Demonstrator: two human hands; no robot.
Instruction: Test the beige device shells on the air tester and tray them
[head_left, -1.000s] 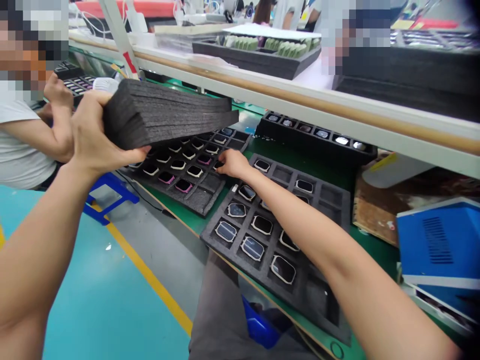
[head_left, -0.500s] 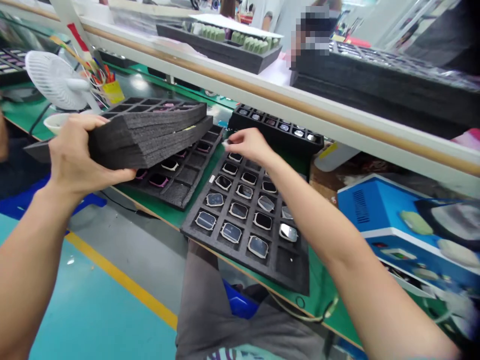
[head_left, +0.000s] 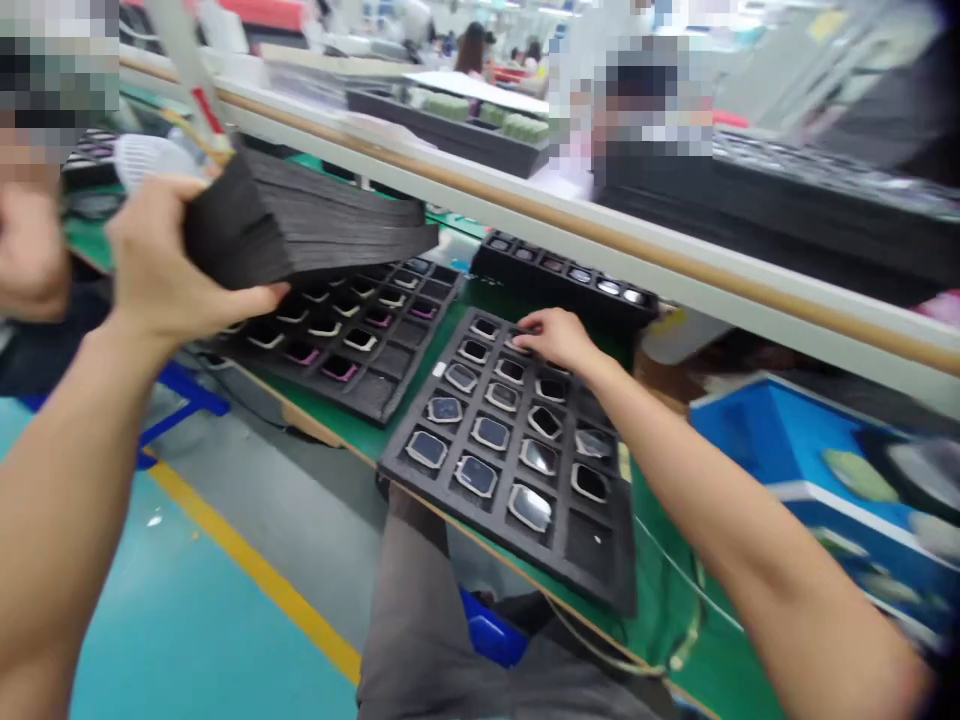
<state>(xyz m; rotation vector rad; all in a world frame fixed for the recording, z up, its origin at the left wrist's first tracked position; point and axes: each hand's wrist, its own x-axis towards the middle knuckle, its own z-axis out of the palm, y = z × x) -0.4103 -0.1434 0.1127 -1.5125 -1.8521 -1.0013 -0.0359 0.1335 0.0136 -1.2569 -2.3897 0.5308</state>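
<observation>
My left hand grips the near corner of a stack of black foam trays, lifted and tilted, thumb underneath. Below this stack lies another black foam tray holding watch cases with pale or purple rims, with some vacant pockets on its right side. My right hand is closed, fingertips pinching a pale-rimmed watch case at a far-row pocket of the nearer foam tray. Most of that case is hidden by the fingers. Dark-faced watch cases fill most of this tray's pockets; its near right pocket has only a white speck.
A shelf rail crosses above the green bench, bearing stacked trays. Behind the trays stands a black box of watch parts. A blue machine is at right, a fan at left. A co-worker's hand shows far left.
My left hand has raised the tray stack, uncovering more of the tray beneath. My right hand has moved right, from the gap between the trays to the nearer tray's far row. The view has shifted.
</observation>
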